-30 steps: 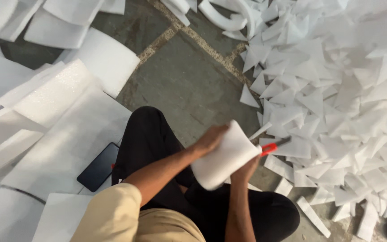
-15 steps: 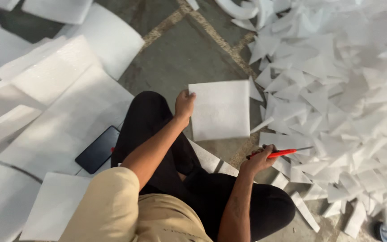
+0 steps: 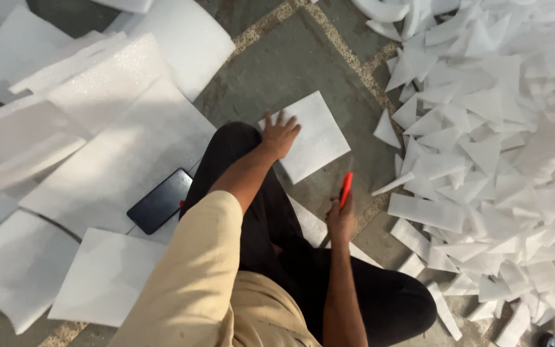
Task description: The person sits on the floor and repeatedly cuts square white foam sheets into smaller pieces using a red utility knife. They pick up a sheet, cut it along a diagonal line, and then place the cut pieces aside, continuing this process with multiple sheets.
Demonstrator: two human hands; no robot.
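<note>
On the stone floor point(image 3: 290, 71), left hand point(image 3: 280, 135) lies flat with fingers spread, palm down on a white square foam sheet point(image 3: 313, 136), pressing its near-left corner; nothing gripped. Sheet lies flat on the floor just past the person's left knee, rotated so its corners point up and down the frame. Right hand point(image 3: 340, 220) is curled closed around a red cutter point(image 3: 345, 189), tip pointing up toward the sheet, not touching it. Cutter sits just below the sheet's lower edge. Legs in black trousers point(image 3: 271, 218), crossed; beige sleeve point(image 3: 194, 270) on the left arm. Black phone point(image 3: 160, 200) lies screen up on large foam sheets point(image 3: 110, 148) left of the knee. Right side: big heap of white foam offcuts point(image 3: 496, 141), mostly triangles and strips, well apart from the square sheet.
</note>
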